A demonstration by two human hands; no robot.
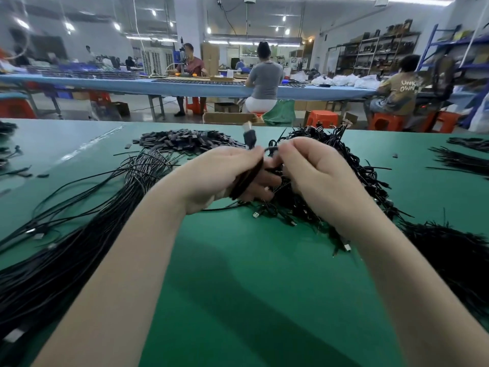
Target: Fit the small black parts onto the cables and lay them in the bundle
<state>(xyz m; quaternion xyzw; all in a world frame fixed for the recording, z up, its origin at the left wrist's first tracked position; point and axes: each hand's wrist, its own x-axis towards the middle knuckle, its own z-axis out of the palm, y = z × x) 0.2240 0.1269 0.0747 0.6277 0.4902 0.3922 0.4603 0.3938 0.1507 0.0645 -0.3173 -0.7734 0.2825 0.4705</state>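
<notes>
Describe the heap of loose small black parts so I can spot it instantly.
On the green table, look past the left hand toward the far edge. The heap of small black parts lies there, left of the tangled cable pile. It is short flat chips, not long strands.

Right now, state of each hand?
Left hand: closed, gripping a black cable with its plug end sticking up.
Right hand: fingers curled, pinching the cable loop.

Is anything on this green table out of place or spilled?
Slightly. A few small black parts lie strayed from the main pile, toward its left edge, and one more sits alone on the table far right. The cables under the right hand are tangled, unlike the straight bundle at left.
</notes>
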